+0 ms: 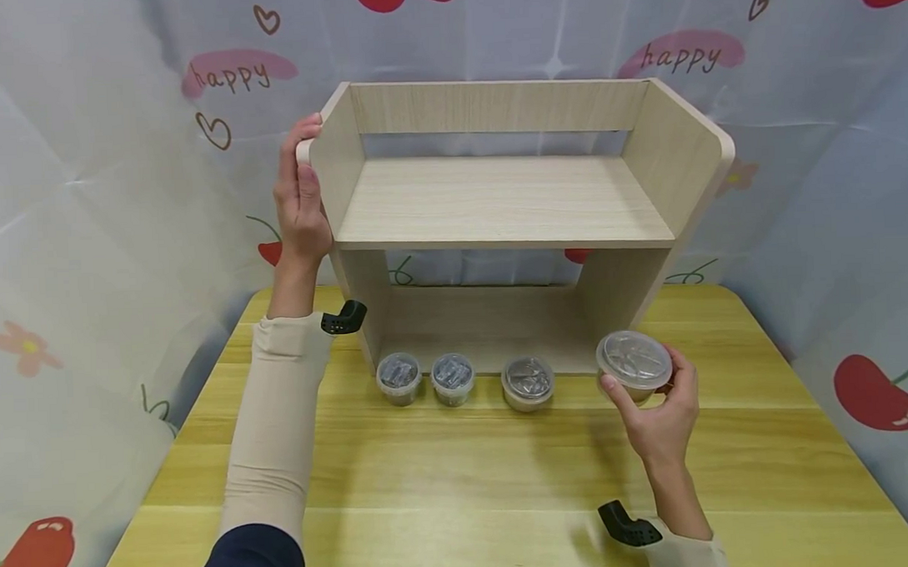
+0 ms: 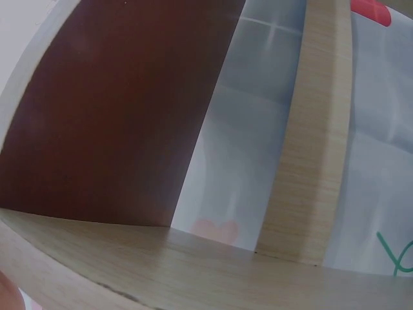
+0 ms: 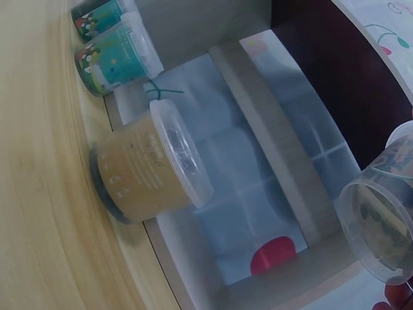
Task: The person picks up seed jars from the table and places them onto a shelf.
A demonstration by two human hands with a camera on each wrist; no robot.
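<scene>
A two-tier wooden shelf (image 1: 496, 200) stands on the table. My left hand (image 1: 301, 201) grips the front edge of its left side panel, with the thumb on the near side. In the left wrist view the shelf's side panel (image 2: 213, 274) crosses the bottom, beside a dark brown underside. My right hand (image 1: 664, 405) holds a clear-lidded plastic cup (image 1: 633, 361) between thumb and fingers, raised near the shelf's lower right corner. That clear cup (image 3: 381, 223) appears at the right edge of the right wrist view, fingertips below it.
Three more lidded cups line the shelf's lower front: a teal one (image 1: 399, 377) at left, another teal one (image 1: 453, 378) beside it, and a tan one (image 1: 528, 383) farther right. The wooden table (image 1: 461, 500) extends toward me. A printed cloth (image 1: 104, 162) hangs behind and at the sides.
</scene>
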